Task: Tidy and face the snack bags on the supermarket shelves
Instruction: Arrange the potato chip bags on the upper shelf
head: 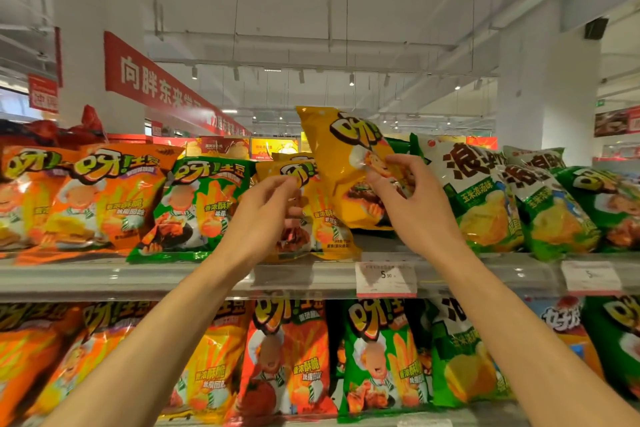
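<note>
Two hands are up at the top shelf (173, 279), both on yellow snack bags. Your right hand (412, 204) pinches the raised yellow bag (341, 163) w/ thumb and fingertips closed on its right edge; that bag is lifted clear of the row, tilted w/ its top leaning left, front facing you. Your left hand (266, 218) has fingers curled around the left side of a second yellow bag (318, 218) standing on the shelf just behind and below the lifted one; the thumb sits near the bag's top left corner. The two yellow bags overlap.

Left of them a green bag (197, 208) leans back on the shelf, then orange bags (104, 198) further left, all front-facing. Right of your right hand stand white-and-green chip bags (478, 191), tilted and overlapping each other, w/ another green bag (609, 204) at the far right.

A price tag (386, 279) reading 5.90 hangs on the shelf edge below your right wrist; a second tag (590, 276) is further right, too blurred to read.

The lower shelf row shows orange, yellow, red (287, 357) and green (381, 357) bags standing upright, partly hidden behind both forearms.
</note>
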A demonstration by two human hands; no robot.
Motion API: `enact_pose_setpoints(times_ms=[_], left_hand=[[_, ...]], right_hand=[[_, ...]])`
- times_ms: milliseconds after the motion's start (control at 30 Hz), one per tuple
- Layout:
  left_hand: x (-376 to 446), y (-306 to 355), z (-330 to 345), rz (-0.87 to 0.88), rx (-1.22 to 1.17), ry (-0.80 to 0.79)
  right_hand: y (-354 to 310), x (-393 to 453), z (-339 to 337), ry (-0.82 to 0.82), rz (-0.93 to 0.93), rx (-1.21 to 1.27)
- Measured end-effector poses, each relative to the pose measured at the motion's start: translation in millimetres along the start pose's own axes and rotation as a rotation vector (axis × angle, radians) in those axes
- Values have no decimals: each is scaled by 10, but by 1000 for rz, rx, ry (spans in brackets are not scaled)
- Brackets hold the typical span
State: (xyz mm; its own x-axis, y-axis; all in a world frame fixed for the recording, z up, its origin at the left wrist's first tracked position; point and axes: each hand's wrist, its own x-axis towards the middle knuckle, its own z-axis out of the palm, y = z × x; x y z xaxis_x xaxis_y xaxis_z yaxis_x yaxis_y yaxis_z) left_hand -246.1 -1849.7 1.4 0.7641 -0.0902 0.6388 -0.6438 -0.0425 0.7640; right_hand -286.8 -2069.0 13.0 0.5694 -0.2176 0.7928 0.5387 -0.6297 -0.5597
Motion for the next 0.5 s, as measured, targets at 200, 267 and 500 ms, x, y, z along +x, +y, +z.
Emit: enact_pose_setpoints(times_ms=[200,267,500], left_hand=[[50,147,-174,-165,-216,-18],[29,167,-353,-185,-217,-22],[-15,225,-1112,-146,87,-17]], right_hand=[[-397,-35,241,-160,-36,71],[-495,-37,342,-189,-52,95],[-878,-87,882,-267,-79,229]])
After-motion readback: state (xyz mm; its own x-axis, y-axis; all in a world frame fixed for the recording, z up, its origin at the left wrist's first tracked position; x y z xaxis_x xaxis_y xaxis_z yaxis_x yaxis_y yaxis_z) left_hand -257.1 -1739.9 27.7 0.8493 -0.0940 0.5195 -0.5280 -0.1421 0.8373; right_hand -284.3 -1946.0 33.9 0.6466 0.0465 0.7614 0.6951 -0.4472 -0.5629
